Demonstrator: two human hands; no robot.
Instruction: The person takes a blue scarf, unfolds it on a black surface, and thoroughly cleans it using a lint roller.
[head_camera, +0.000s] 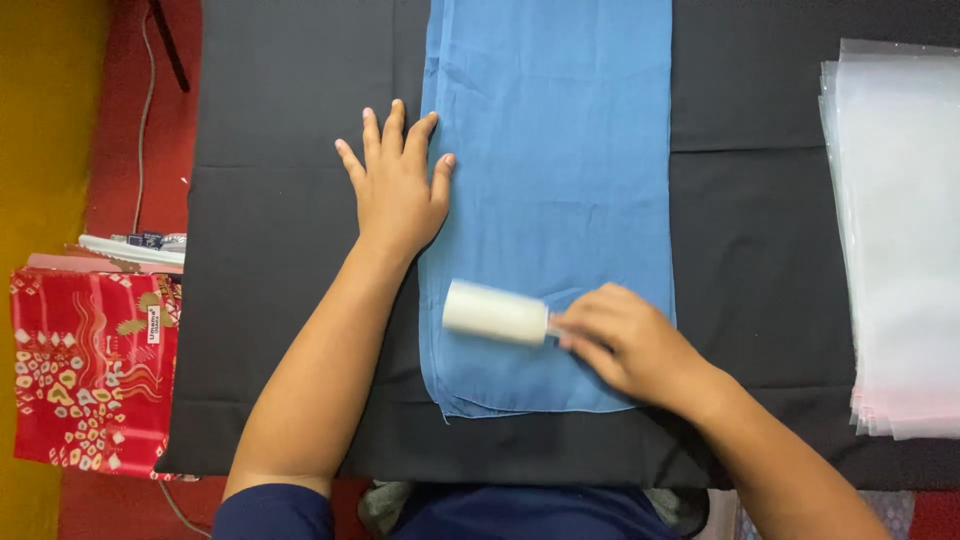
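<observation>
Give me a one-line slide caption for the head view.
Left hand flat on the edge of a folded blue cloth while the right hand holds a white lint roller on it.

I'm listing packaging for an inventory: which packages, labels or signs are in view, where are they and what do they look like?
Red package: left of the black table cover, flat rectangle, red with gold and white floral pattern.
Label: on that package's upper right, small white strip.
Clear plastic bags: right edge, stacked flat, translucent whitish sheets.
No signs or screens.
</observation>
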